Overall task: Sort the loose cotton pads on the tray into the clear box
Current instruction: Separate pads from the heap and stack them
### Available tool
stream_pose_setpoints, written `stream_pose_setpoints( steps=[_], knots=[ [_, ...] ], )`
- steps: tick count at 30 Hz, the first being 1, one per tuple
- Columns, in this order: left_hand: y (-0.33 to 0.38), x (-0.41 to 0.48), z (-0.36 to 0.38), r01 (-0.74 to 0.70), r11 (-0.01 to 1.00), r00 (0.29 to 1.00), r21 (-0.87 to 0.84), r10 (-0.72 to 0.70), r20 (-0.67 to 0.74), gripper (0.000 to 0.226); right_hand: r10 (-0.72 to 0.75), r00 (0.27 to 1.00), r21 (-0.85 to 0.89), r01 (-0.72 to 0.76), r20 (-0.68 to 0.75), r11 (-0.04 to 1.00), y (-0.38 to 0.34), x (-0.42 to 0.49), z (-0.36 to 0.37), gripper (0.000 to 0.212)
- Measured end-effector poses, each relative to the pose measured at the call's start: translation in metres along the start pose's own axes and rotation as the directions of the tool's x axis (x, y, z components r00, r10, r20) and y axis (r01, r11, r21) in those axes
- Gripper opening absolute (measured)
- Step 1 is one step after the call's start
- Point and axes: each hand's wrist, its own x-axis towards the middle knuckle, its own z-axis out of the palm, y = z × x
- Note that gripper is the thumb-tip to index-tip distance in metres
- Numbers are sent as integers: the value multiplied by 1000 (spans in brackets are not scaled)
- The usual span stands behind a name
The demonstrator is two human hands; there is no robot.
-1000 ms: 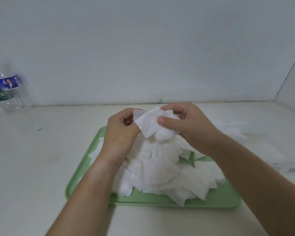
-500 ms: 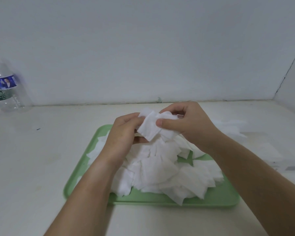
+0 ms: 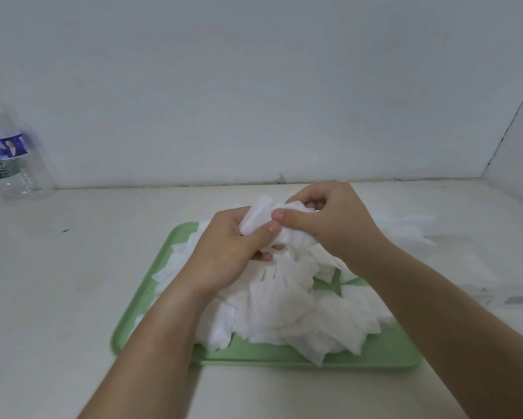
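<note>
Beneath both hands, loose cotton pads (image 3: 284, 309) lie heaped on the green tray (image 3: 372, 355). Above the heap, the left hand (image 3: 224, 252) and right hand (image 3: 329, 220) meet, each pinching shut on the same small bunch of pads (image 3: 261, 214). The clear box (image 3: 453, 267), blurred, sits right of the right hand.

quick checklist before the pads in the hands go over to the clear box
1. Pads gripped: ok. The left hand and right hand both pinch the small bunch of cotton pads.
2. Bunch lifted off the pile of pads: ok, it sits above the heap.
3. Bunch squared up: not ok, edges are uneven and bent.
4. Clear box located: ok, to the right of the green tray, though its outline is faint.
5. Box opening free: cannot tell; pads already lie there.
6. Water bottle out of the way: ok, far left by the wall.
</note>
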Motion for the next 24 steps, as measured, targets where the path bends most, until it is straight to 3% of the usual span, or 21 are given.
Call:
stream_pose_setpoints(
  steps=[4, 8, 12, 16, 19, 24],
  knots=[
    [0, 3, -4, 80, 980, 986, -182, -105, -132, 18, 123, 980, 391, -176, 156, 903, 0, 2, -3, 16],
    [0, 5, -7, 98, 940, 947, -327, -189, -260, 14, 166, 977, 498, -211, 134, 841, 4, 7, -5, 19],
    [-5, 7, -9, 59, 959, 939, -276, -148, -311, 15, 123, 979, 544, -192, 161, 817, 0, 7, -9, 21],
    [-4, 5, -5, 54, 969, 973, -243, -105, -204, 20, 62, 972, 456, -162, 226, 875, -5, 2, -7, 16],
    [-1, 3, -3, 48, 978, 985, -203, -80, -152, 24, 15, 989, 228, -49, 149, 972, -6, 0, -4, 16],
    [1, 2, -4, 18, 985, 988, -169, -44, -150, 14, 0, 1000, 84, 0, -6, 996, -8, -1, 1, 20]
  ],
)
